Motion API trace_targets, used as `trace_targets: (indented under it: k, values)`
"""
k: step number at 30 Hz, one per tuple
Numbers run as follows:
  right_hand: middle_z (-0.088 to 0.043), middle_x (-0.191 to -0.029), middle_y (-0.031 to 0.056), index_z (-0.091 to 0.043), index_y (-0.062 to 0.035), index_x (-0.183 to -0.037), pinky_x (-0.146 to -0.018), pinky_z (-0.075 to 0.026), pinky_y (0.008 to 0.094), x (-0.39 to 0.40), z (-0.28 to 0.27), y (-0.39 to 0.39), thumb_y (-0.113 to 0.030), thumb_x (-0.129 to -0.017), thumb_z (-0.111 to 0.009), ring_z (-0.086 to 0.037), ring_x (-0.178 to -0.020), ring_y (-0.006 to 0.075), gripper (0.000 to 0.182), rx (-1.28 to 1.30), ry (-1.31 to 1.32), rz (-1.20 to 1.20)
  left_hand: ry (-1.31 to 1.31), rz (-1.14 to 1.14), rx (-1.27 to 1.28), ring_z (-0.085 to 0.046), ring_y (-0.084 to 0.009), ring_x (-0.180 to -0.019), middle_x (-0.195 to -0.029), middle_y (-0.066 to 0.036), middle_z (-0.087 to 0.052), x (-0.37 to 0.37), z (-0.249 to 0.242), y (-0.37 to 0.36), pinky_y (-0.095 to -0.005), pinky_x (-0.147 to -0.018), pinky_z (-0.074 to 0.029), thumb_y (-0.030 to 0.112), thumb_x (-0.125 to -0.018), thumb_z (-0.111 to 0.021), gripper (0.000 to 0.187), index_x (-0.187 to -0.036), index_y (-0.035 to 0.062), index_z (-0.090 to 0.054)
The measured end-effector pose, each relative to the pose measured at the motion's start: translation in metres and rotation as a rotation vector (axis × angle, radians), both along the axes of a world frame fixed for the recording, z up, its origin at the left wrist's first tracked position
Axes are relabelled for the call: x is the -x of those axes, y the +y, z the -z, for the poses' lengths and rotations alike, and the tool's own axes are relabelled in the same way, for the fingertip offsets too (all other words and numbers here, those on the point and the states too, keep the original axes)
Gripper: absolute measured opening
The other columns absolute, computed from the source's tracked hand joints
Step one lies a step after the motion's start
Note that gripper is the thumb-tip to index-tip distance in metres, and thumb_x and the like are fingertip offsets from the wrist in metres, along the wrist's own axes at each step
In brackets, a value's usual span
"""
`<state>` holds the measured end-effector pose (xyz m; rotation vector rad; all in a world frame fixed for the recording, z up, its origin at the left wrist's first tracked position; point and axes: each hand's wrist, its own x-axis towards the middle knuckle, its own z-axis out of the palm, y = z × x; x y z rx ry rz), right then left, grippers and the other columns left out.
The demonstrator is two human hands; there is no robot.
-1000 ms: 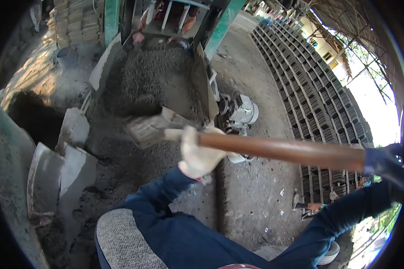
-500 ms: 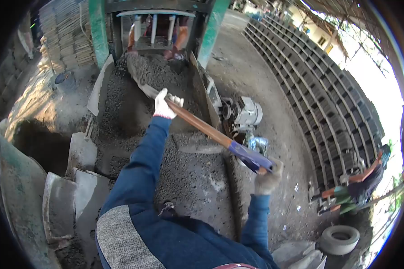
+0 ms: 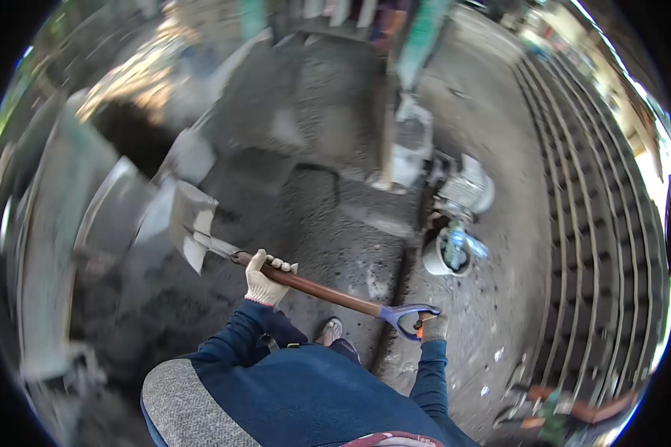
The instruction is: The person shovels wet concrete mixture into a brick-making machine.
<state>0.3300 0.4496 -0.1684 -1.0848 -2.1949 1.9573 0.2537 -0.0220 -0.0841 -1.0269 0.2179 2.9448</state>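
A shovel (image 3: 320,290) with a brown wooden shaft and a blue D-shaped handle lies slantwise across my front. My left hand (image 3: 265,281), in a white knit glove, is wrapped round the shaft close to the blade. At the other end, my gloved right hand (image 3: 434,328) grips the blue handle; part of its fingers is hidden. The metal blade (image 3: 194,223) points to the left, with no load of mix visible on it. Dark grey mix (image 3: 313,194) lies on the ground and in the trough ahead of me.
A green-posted machine (image 3: 423,45) stands beyond the trough. To the right are a motor (image 3: 470,190) and a white bucket (image 3: 443,257) holding plastic bottles. Racks of grey blocks (image 3: 596,223) line the far right, with a blurred person (image 3: 555,417) near them. Metal sheets (image 3: 112,201) stand left.
The shovel has come back from the machine's trough, and its blade has swung left and nearer to me. Mix lay by the blade before. My view has turned left and down.
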Motion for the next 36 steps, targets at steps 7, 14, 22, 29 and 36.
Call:
trace_targets:
  k: [7, 14, 22, 29, 36]
  values:
    - [-0.066, -0.077, 0.0023, -0.065, -0.0049, -0.097, -0.062, -0.052, 0.0274, 0.051, -0.142, -0.136, -0.011, -0.079, -0.078, -0.064, -0.070, 0.0122, 0.023, -0.009, 0.147, -0.944, -0.399, -0.542, -0.040, -0.055, -0.0253, -0.057, -0.063, -0.008, -0.053, -0.194, 0.059, -0.018, -0.0506, -0.073, -0.055, 0.026, -0.091, -0.067, 0.031, -0.070, 0.0136, -0.047]
    - [-0.067, -0.112, 0.0153, -0.058, 0.0020, -0.126, -0.086, -0.057, 0.0403, -0.003, -0.110, -0.291, -0.053, -0.096, -0.062, -0.067, -0.095, 0.0245, 0.063, 0.713, 0.080, -1.537, -0.361, -0.561, -0.157, -0.061, -0.0276, -0.066, -0.066, -0.006, -0.058, -0.326, 0.085, -0.031, -0.0473, -0.075, -0.055, 0.020, -0.086, -0.065, 0.018, -0.074, 0.0104, -0.056]
    - [-0.067, -0.081, 0.0122, -0.060, -0.0067, -0.094, -0.064, -0.055, 0.0392, -0.180, 0.096, -0.457, -0.048, -0.085, -0.075, -0.064, -0.069, 0.0264, 0.045, 0.702, -1.016, -1.373, -0.080, -0.445, 0.157, -0.063, -0.0185, -0.084, -0.100, -0.008, -0.066, -0.416, 0.063, -0.005, -0.0332, -0.081, -0.053, 0.024, -0.094, -0.065, 0.034, -0.124, 0.0079, -0.058]
    - [-0.056, -0.083, 0.0032, -0.054, -0.0115, -0.090, -0.066, -0.053, 0.0385, -0.206, 0.081, -0.571, -0.007, -0.081, -0.065, -0.056, -0.070, 0.0217, 0.015, 0.723, -0.528, -0.969, -0.133, -0.806, 0.786, -0.068, -0.0314, -0.094, -0.102, -0.019, -0.068, -0.695, -0.083, -0.014, -0.0452, -0.087, -0.056, 0.035, -0.094, -0.064, 0.045, -0.121, -0.0010, -0.059]
    - [-0.053, -0.072, 0.0044, -0.053, -0.0123, -0.086, -0.062, -0.053, 0.0451, -0.292, 0.079, -0.676, -0.021, -0.091, -0.064, -0.055, -0.061, 0.0241, 0.015, 0.592, -0.503, -1.239, -0.332, -1.041, 0.450, -0.063, -0.0238, -0.063, -0.074, -0.011, -0.064, -0.791, -0.017, 0.013, -0.0416, -0.074, -0.058, 0.024, -0.095, -0.060, 0.023, -0.098, 0.0016, -0.062]
